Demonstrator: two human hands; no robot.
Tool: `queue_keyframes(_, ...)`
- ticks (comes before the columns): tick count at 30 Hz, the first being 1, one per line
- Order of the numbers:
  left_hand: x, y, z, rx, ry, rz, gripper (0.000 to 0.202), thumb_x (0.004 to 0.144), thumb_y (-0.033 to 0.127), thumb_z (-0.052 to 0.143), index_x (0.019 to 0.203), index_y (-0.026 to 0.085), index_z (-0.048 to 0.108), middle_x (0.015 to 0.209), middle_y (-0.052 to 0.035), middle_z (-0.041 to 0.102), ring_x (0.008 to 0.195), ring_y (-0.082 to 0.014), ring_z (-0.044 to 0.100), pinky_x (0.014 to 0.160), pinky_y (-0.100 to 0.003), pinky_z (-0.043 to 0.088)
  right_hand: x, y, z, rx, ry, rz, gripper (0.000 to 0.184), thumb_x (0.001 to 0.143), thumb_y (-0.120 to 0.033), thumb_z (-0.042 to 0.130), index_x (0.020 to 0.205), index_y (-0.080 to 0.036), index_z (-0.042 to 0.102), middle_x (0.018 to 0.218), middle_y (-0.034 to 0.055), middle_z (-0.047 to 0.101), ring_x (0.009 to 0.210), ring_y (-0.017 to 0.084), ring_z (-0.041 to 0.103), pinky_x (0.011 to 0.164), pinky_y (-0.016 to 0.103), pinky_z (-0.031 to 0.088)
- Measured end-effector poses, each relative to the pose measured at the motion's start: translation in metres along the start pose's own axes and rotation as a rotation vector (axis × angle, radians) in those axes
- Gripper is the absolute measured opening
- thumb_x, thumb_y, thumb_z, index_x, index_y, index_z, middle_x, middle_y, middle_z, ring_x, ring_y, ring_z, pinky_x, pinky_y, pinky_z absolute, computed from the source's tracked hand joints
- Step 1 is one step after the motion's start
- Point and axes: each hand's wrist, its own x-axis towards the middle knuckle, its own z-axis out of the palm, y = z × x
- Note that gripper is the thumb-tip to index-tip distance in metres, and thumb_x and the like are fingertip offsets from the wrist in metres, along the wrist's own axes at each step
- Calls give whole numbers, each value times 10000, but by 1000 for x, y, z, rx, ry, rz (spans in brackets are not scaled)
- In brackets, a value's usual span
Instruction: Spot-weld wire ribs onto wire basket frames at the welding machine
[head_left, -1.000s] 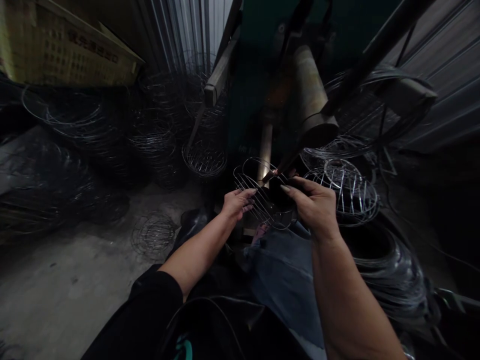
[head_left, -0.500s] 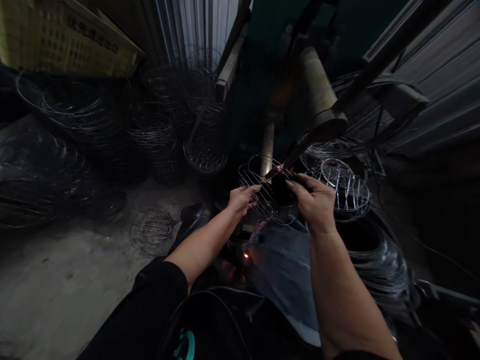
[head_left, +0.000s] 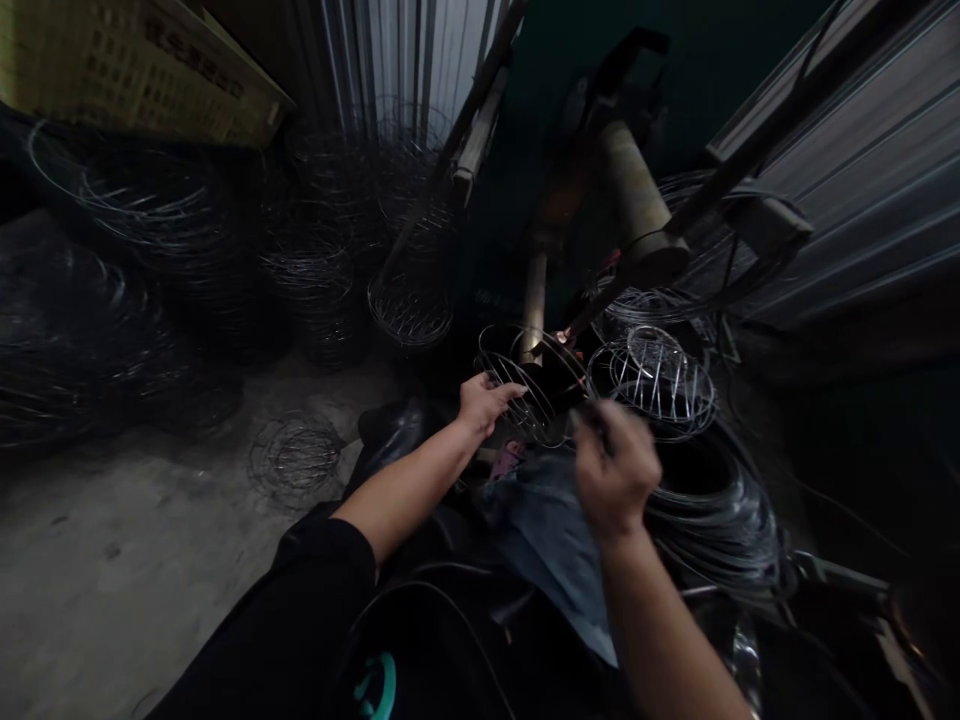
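Gripping the near left rim of a round silver wire cage (head_left: 529,385), the left hand (head_left: 484,402) keeps its fingers clamped on the wires, just under the copper welding tip (head_left: 561,337). Half a second ago the right hand (head_left: 615,468) also held the cage; now it sits nearer, blurred, apart from it, grip unreadable. Writing on the far-left yellow crate (head_left: 127,70) is illegible.

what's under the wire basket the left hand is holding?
Under the wire basket held by the left hand: blue cloth over the person's lap, plus a small pink bit at its lower edge. Whatever supports the basket is too dark to make out.
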Motion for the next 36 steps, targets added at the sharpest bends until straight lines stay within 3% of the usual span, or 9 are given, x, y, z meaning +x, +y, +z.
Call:
queue_keyframes(2,-17,-14,-8,20,6,110,403,430,185,842,760,145,614,685,17,608,601,-90,550,578,-219,438,-42,-7,4,40,-163,-83,285,904,-230,502,1139,-169,651,1029,137,702,960,270,656,881,428,531)
queue_keyframes(6,-48,-39,-22,104,90,192,527,426,225,856,882,157,600,721,38,564,603,-81,511,589,-224,439,-99,-9,17,-65,-205,-79,395,895,-150,419,1254,-74,564,1120,196,672,1035,300,640,862,463,554)
queue_keyframes(11,-62,-35,-18,239,79,352,570,498,285,855,992,175,593,791,30,519,664,-85,478,652,-226,441,-102,-11,16,-60,-167,26,401,894,-165,414,1255,-92,574,1137,183,670,1064,280,640,925,447,538)
queue_keyframes(16,-78,-25,-11,466,65,455,655,561,306,834,1153,168,590,936,-23,532,783,-131,521,766,-274,481,-102,-17,19,-25,-313,170,546,788,-147,433,1318,-37,508,1221,206,635,1131,286,622,930,405,532)
queue_keyframes(23,-122,-12,1,658,-452,501,754,652,343,792,1333,149,532,1374,-135,500,1238,-296,510,1017,-401,467,-55,25,-22,-136,-383,615,533,802,-422,575,1231,-105,565,898,129,711,798,275,673,741,378,515)
queue_keyframes(26,-136,-1,1,689,-659,499,685,688,320,782,1319,159,572,1320,-123,585,1203,-277,562,1039,-394,463,-13,68,-42,-261,-422,655,577,761,-513,654,1170,-110,605,861,119,699,815,275,659,736,362,493)
queue_keyframes(28,-137,5,-9,682,-686,478,630,722,320,761,1306,158,590,1238,-112,647,1112,-246,623,1012,-375,489,15,101,-48,-286,-467,673,559,730,-482,713,1130,-100,633,941,140,697,874,269,657,751,340,490)
queue_keyframes(31,-128,15,-43,693,-521,433,507,741,325,740,1215,167,659,1108,-85,707,1008,-219,667,967,-360,522,51,151,-44,-325,-513,768,527,688,-428,780,1053,-64,670,958,166,694,867,260,659,726,321,493)
queue_keyframes(36,-105,45,-122,528,267,355,487,645,336,784,1102,190,700,974,-22,734,892,-204,688,993,-411,511,89,211,-25,-329,-468,816,453,655,-389,813,897,-23,699,775,165,684,692,250,654,618,332,500)
